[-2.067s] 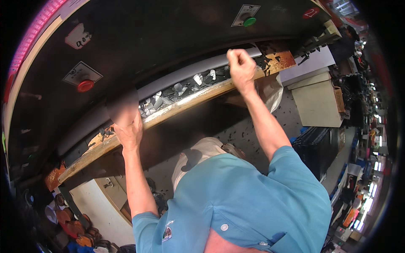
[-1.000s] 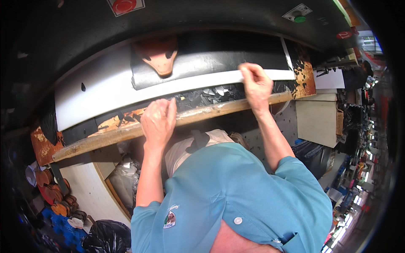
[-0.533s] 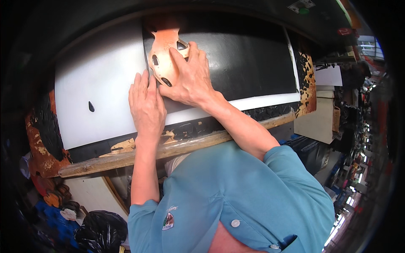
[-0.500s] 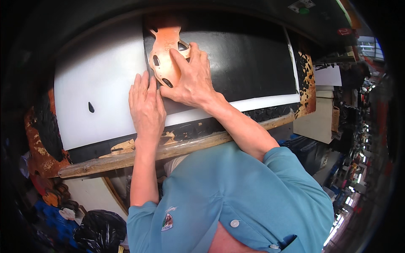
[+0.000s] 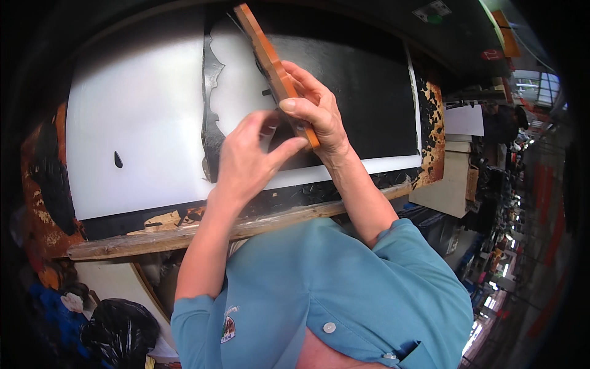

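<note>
My right hand (image 5: 316,114) grips an orange cutting die (image 5: 270,55) with a wavy outline, tilted up on its edge above the work surface. Its underside faces left, with a small dark bit sticking out. Beside the die's lower end is my left hand (image 5: 249,154), thumb and fingers spread apart; the fingertips are blurred. Its thumb appears to touch the die's lower edge. Below lies a black sheet (image 5: 362,92) with a wavy-edged gap through which white shows. A narrow black strip (image 5: 212,80) borders the gap on the left.
A white board (image 5: 135,111) lies under the sheet, with a small black teardrop-shaped piece (image 5: 118,160) on it. Along the front runs a wooden rail (image 5: 141,245). Tan scraps (image 5: 161,221) lie behind the rail. A dark machine part (image 5: 393,18) overhangs the far side. A black bag (image 5: 120,329) sits lower left.
The cutting die has been lifted off the black sheet and tipped on edge by my right hand, uncovering the gap. My left hand has moved right, from the sheet's edge to the die.
</note>
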`<control>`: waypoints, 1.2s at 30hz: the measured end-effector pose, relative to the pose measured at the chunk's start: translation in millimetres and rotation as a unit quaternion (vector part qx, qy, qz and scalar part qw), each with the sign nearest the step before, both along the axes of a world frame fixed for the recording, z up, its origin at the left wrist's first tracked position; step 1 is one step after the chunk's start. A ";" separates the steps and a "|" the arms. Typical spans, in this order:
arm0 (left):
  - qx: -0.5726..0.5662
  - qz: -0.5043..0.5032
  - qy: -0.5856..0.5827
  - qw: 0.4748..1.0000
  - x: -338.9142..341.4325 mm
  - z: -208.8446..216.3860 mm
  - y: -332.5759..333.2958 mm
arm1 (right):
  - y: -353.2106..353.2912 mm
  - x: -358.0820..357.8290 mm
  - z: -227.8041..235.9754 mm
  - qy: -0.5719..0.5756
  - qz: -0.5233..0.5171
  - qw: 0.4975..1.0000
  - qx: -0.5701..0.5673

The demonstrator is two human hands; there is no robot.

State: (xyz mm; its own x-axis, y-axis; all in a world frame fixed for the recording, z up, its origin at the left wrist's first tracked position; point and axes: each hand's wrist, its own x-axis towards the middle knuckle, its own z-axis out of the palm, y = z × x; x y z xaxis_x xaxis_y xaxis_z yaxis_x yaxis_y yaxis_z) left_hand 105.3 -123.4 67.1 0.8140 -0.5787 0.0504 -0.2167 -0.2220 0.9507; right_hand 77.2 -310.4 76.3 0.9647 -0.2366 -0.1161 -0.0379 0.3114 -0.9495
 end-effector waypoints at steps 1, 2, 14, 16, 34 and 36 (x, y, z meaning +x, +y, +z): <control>-0.028 -0.018 0.047 0.998 3.9 0.6 -8.6 | -0.3 -0.2 -0.2 -0.012 0.007 1.000 0.007; -0.068 -0.042 0.090 0.993 7.2 1.6 -14.6 | -1.9 0.0 0.1 0.004 -0.003 0.999 0.044; -0.086 -0.054 0.179 0.979 0.2 7.3 -30.8 | -5.6 -1.3 -4.1 -0.022 -0.007 0.997 0.080; -0.086 -0.052 0.172 0.980 0.5 0.9 -26.1 | -8.7 -1.8 -5.4 -0.016 0.003 0.998 0.056; 0.286 0.137 0.030 0.948 -0.1 3.9 47.1 | -37.1 -43.2 -8.3 -0.040 -0.102 0.938 -0.330; 0.274 0.148 -0.029 0.950 0.4 3.2 44.0 | -36.7 -43.4 -21.3 -0.032 -0.112 0.880 -0.461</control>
State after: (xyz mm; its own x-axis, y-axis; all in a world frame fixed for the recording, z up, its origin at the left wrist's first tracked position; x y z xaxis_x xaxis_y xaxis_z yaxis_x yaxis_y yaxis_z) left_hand 105.7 -79.4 70.3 0.9501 -0.2775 -0.1425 -0.1166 -0.7397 0.6628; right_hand 33.7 -347.1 55.0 0.8795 -0.3867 0.2774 -0.0113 -0.5997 -0.8002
